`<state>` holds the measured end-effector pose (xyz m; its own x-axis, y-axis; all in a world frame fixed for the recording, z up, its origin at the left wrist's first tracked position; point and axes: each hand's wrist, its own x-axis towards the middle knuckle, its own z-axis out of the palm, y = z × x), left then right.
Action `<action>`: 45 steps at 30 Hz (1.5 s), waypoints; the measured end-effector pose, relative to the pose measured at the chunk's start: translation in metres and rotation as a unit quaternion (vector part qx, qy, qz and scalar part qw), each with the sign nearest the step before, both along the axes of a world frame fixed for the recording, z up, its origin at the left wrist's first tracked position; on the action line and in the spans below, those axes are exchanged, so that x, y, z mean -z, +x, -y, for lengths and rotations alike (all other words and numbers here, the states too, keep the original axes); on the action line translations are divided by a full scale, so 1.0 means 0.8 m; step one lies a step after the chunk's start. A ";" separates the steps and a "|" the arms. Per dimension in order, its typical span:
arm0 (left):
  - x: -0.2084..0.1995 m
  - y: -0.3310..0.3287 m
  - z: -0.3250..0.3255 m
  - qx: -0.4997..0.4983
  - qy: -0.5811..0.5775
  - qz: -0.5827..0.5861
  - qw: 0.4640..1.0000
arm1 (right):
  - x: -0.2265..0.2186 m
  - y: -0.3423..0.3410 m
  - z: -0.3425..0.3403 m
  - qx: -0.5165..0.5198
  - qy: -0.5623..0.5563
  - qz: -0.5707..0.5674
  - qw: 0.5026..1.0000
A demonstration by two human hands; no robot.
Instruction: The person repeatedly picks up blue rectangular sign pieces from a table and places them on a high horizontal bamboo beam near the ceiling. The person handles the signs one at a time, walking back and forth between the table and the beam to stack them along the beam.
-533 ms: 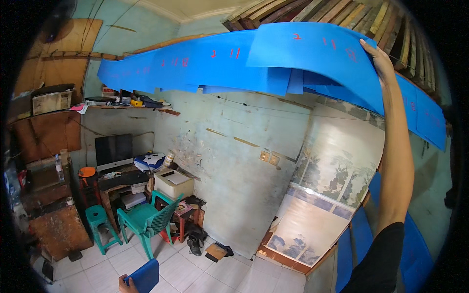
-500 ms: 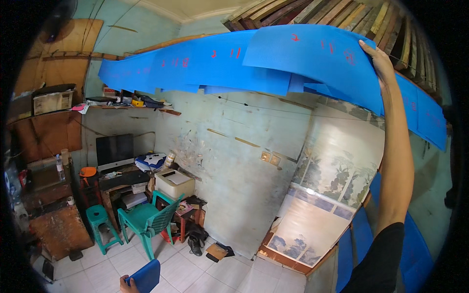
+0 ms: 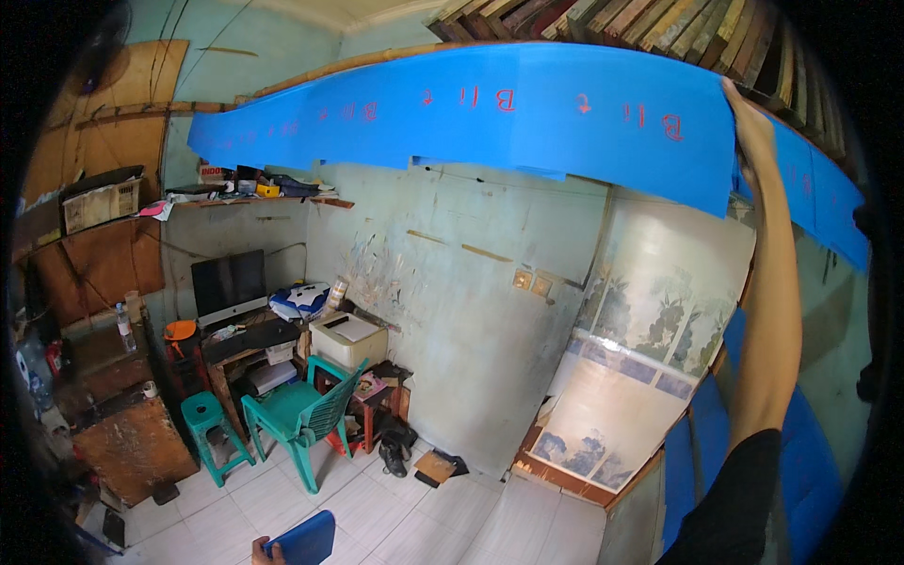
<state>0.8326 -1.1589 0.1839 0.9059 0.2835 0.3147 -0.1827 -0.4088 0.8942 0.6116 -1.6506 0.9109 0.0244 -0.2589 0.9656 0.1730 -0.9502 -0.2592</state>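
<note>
Sheet slippage is the chief risk in the head view: the blue sheet (image 3: pixel 621 118) hangs high, above and to the right of the chair (image 3: pixel 306 414), and its right end meets the right hand (image 3: pixel 753 132). A weak hold at that edge — or a poor overlap with the neighbouring sheet (image 3: pixel 461 122) — could let it sag or drop. Fingers of the right hand touch the edge; whether they pinch or merely press cannot be told. The blue sheet extends leftward from this hand. The left hand (image 3: pixel 268 551) is closed on a blue block (image 3: pixel 306 539) — nearer the person than the chair. The block projects to the right of the fingers; gripped only at its left side, it could tip loose if the hold relaxes.
</note>
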 end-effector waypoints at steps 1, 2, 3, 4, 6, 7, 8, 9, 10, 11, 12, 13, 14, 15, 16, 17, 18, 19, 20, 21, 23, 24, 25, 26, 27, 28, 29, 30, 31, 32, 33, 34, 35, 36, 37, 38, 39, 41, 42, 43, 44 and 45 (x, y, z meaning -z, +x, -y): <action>-0.006 -0.004 -0.003 0.011 0.005 0.001 1.000 | 0.026 -0.008 0.002 0.025 -0.060 0.066 0.996; -0.012 -0.009 -0.005 0.023 0.009 0.001 1.000 | 0.072 -0.013 0.001 0.033 -0.063 0.142 0.987; -0.019 -0.017 -0.007 0.033 0.011 0.018 0.999 | 0.126 -0.018 -0.003 0.026 -0.147 0.204 0.968; -0.028 -0.025 -0.011 0.068 0.001 0.001 0.998 | 0.198 -0.016 -0.012 0.113 -0.127 0.259 0.951; -0.050 -0.039 -0.019 0.133 -0.024 -0.028 0.990 | 0.373 -0.001 -0.047 0.144 -0.008 0.190 0.971; -0.063 -0.047 -0.029 0.178 -0.001 -0.074 0.981 | 0.467 0.013 -0.071 -0.078 0.217 0.088 0.969; -0.076 -0.055 -0.035 0.210 -0.031 -0.086 0.973 | 0.569 0.028 -0.103 -0.029 0.229 -0.158 0.960; -0.091 -0.058 -0.041 0.239 -0.038 -0.072 0.968 | 0.658 0.049 -0.133 -0.029 0.156 -0.382 0.910; -0.105 -0.066 -0.052 0.271 -0.039 -0.062 0.960 | 0.745 0.064 -0.170 -0.076 0.273 -0.556 0.781; -0.119 -0.074 -0.065 0.293 -0.076 -0.080 0.950 | 0.812 0.084 -0.200 -0.142 0.268 -0.697 0.650; -0.131 -0.081 -0.077 0.312 -0.115 -0.096 0.938 | 0.867 0.093 -0.234 -0.251 0.326 -0.663 0.625; -0.143 -0.087 -0.093 0.328 -0.154 -0.110 0.925 | 0.902 0.105 -0.261 -0.340 0.488 -0.598 0.537; -0.152 -0.092 -0.111 0.329 -0.156 -0.116 0.924 | 0.918 0.107 -0.287 -0.454 0.609 -0.532 0.374; -0.159 -0.097 -0.128 0.330 -0.159 -0.121 0.923 | 0.921 0.108 -0.309 -0.546 0.604 -0.433 0.387; -0.163 -0.103 -0.143 0.332 -0.163 -0.127 0.920 | 0.908 0.105 -0.328 -0.544 0.567 -0.458 0.417; -0.164 -0.108 -0.155 0.319 -0.196 -0.130 0.918 | 0.885 0.100 -0.344 -0.558 0.518 -0.479 0.437; -0.164 -0.110 -0.167 0.308 -0.230 -0.132 0.914 | 0.855 0.094 -0.358 -0.615 0.455 -0.463 0.448; -0.161 -0.112 -0.176 0.299 -0.263 -0.135 0.907 | 0.821 0.087 -0.372 -0.613 0.452 -0.456 0.460; -0.157 -0.113 -0.184 0.300 -0.263 -0.134 0.907 | 0.787 0.080 -0.385 -0.579 0.437 -0.493 0.480; -0.152 -0.114 -0.190 0.303 -0.265 -0.131 0.906 | 0.754 0.074 -0.398 -0.564 0.419 -0.503 0.504; -0.139 -0.114 -0.192 0.313 -0.277 -0.137 0.898 | 0.697 0.060 -0.420 -0.494 0.423 -0.509 0.564; -0.133 -0.115 -0.190 0.319 -0.284 -0.148 0.892 | 0.671 0.052 -0.426 -0.487 0.376 -0.509 0.602; -0.128 -0.115 -0.186 0.325 -0.298 -0.154 0.884 | 0.648 0.045 -0.431 -0.440 0.348 -0.536 0.631; -0.123 -0.116 -0.182 0.331 -0.311 -0.160 0.877 | 0.625 0.037 -0.431 -0.372 0.330 -0.580 0.645; -0.119 -0.116 -0.174 0.339 -0.328 -0.165 0.866 | 0.603 0.029 -0.428 -0.380 0.233 -0.565 0.694; -0.115 -0.117 -0.166 0.350 -0.344 -0.171 0.854 | 0.579 0.022 -0.421 -0.376 0.169 -0.552 0.724; -0.111 -0.119 -0.154 0.333 -0.345 -0.187 0.857 | 0.552 0.014 -0.410 -0.354 0.114 -0.566 0.736; -0.108 -0.121 -0.146 0.340 -0.338 -0.203 0.854 | 0.524 0.008 -0.397 -0.329 0.060 -0.582 0.741; -0.105 -0.123 -0.138 0.343 -0.331 -0.216 0.852 | 0.492 0.001 -0.383 -0.336 0.035 -0.557 0.759; -0.101 -0.125 -0.131 0.344 -0.326 -0.229 0.850 | 0.456 -0.004 -0.369 -0.346 -0.009 -0.527 0.776; -0.098 -0.127 -0.123 0.349 -0.323 -0.235 0.848 | 0.416 -0.010 -0.353 -0.297 -0.021 -0.537 0.789; -0.093 -0.130 -0.114 0.360 -0.316 -0.224 0.849 | 0.372 -0.015 -0.338 -0.264 -0.046 -0.526 0.807; -0.090 -0.132 -0.106 0.372 -0.307 -0.212 0.850 | 0.325 -0.020 -0.322 -0.244 -0.085 -0.495 0.830; -0.087 -0.132 -0.095 0.386 -0.299 -0.198 0.850 | 0.272 -0.027 -0.305 -0.189 -0.005 -0.509 0.840; -0.084 -0.130 -0.080 0.393 -0.280 -0.197 0.854 | 0.221 -0.032 -0.288 -0.199 -0.018 -0.444 0.873; -0.082 -0.130 -0.066 0.396 -0.280 -0.200 0.852 | 0.165 -0.043 -0.267 -0.221 -0.032 -0.385 0.895; -0.082 -0.128 -0.048 0.398 -0.282 -0.200 0.850 | 0.114 -0.051 -0.245 -0.188 -0.011 -0.276 0.943; -0.082 -0.128 -0.009 0.407 -0.294 -0.191 0.843 | 0.018 -0.078 -0.194 -0.272 0.014 -0.172 0.947; -0.083 -0.129 0.008 0.412 -0.293 -0.174 0.845 | -0.020 -0.096 -0.167 -0.295 0.027 -0.109 0.949; -0.084 -0.133 0.027 0.416 -0.294 -0.159 0.846 | -0.052 -0.112 -0.138 -0.347 0.032 -0.127 0.929; -0.085 -0.137 0.045 0.419 -0.295 -0.144 0.846 | -0.075 -0.130 -0.111 -0.398 0.037 -0.145 0.905; -0.087 -0.141 0.062 0.422 -0.303 -0.141 0.843 | -0.090 -0.148 -0.084 -0.385 0.052 -0.141 0.910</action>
